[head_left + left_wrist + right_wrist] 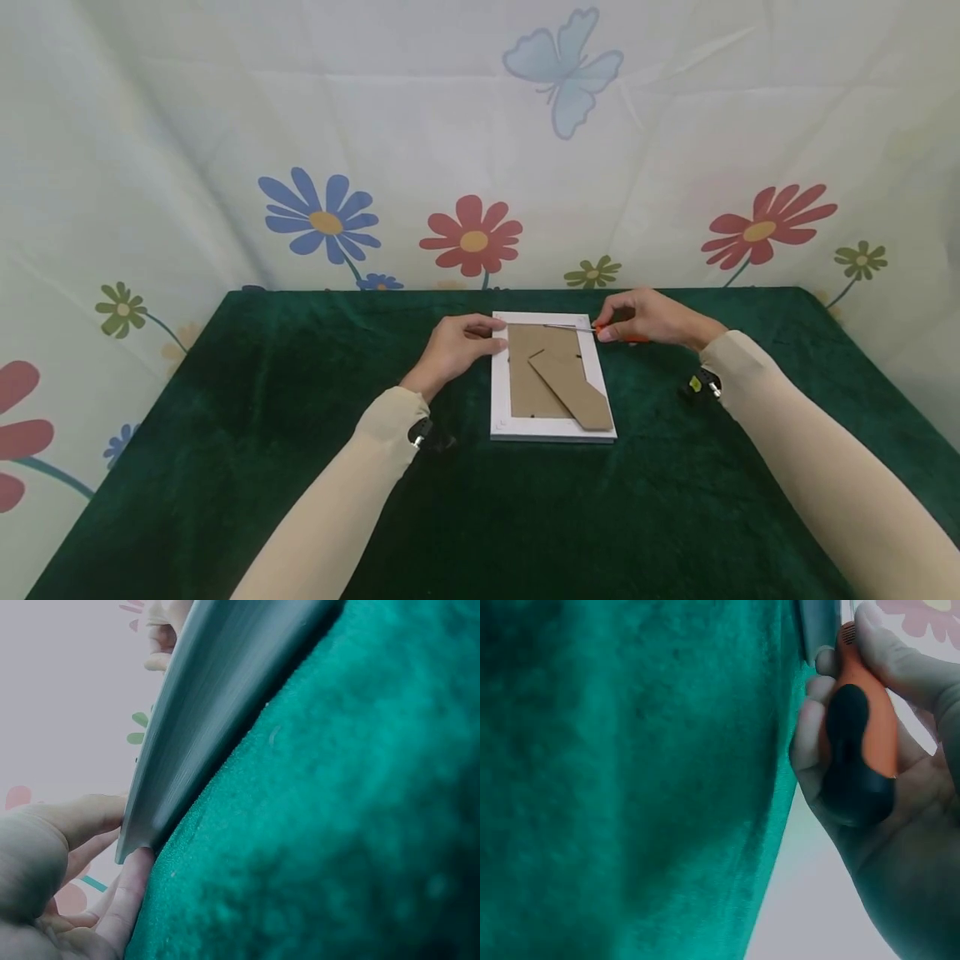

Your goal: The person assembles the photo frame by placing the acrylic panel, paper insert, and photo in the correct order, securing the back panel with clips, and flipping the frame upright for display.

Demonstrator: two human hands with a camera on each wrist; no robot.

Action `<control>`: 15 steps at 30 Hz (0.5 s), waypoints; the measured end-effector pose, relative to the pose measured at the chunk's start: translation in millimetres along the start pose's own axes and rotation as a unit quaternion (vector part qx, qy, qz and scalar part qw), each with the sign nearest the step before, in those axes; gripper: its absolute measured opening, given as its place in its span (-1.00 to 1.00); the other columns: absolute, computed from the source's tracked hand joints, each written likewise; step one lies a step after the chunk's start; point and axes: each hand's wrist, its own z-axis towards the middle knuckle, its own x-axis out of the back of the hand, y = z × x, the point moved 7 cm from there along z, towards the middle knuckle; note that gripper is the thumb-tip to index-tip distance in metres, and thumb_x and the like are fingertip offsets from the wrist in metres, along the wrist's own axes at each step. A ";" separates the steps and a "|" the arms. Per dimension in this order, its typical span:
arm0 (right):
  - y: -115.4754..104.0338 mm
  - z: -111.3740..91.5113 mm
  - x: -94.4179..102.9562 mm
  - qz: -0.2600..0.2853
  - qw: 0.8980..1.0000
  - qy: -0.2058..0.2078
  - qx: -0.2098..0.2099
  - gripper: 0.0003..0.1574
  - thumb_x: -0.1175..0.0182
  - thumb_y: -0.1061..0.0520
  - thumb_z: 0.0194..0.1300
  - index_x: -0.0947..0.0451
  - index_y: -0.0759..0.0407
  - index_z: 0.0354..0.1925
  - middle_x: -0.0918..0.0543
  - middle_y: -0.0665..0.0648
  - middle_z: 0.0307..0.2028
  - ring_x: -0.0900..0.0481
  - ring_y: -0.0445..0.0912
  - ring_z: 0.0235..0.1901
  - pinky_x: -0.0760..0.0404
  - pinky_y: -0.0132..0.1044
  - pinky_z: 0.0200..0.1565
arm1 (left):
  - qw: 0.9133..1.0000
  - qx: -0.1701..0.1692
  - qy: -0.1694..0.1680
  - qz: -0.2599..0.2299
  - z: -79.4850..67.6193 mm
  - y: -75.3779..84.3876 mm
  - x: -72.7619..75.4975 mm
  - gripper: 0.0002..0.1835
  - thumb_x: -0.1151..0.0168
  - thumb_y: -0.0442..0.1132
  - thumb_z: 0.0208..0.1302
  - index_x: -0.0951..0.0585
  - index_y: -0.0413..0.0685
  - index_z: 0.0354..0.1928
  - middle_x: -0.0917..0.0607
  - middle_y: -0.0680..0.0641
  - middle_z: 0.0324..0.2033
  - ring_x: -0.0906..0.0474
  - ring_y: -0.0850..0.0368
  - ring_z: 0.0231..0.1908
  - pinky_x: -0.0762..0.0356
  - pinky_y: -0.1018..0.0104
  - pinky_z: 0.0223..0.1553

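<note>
A white picture frame (pixel 501 400) lies face down on the table, its brown backing board (pixel 524 387) and angled easel stand (pixel 585 402) facing up. My left hand (pixel 452 348) holds the frame's far left corner, thumb on the border and a finger low against the side in the left wrist view. My right hand (pixel 651 317) grips a screwdriver (pixel 877 727) by its orange and black handle. The thin metal shaft reaches left over the frame's right border, its tip at the backing board's far edge. Small dark tabs show along the board's edges.
Dark green velvety cloth (pixel 300 467) covers the table. Behind it hangs a pale curtain (pixel 420 125) printed with flowers and a butterfly. Dark straps with small fittings (pixel 420 431) sit at both wrists over the cream sleeves.
</note>
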 end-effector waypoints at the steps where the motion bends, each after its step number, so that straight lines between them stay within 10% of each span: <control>1: 1.2 -1.1 -0.1 0.002 1.000 0.005 -0.003 -0.81 -0.40 0.05 0.47 -0.72 0.10 -0.04 -0.73 0.12 -0.06 -0.56 0.08 -0.10 -0.59 -0.01 0.02 | 1.000 0.000 0.000 0.000 0.1 -0.5 -0.3 -0.64 -0.50 -0.12 0.39 -0.77 0.13 0.19 -0.74 0.00 0.05 -0.66 0.01 -0.04 -0.67 0.07 0.15; 15: 9.0 -5.1 -5.3 0.033 0.999 -0.006 -0.031 -0.70 -0.20 -0.02 0.62 -0.66 0.17 0.05 -0.72 0.13 -0.12 -0.55 0.09 -0.04 -0.53 -0.01 0.07 | 1.000 0.000 -0.001 0.002 -1.1 1.7 0.3 -0.64 -0.50 -0.13 0.39 -0.77 0.13 0.19 -0.74 0.00 0.04 -0.66 0.02 -0.04 -0.68 0.08 0.15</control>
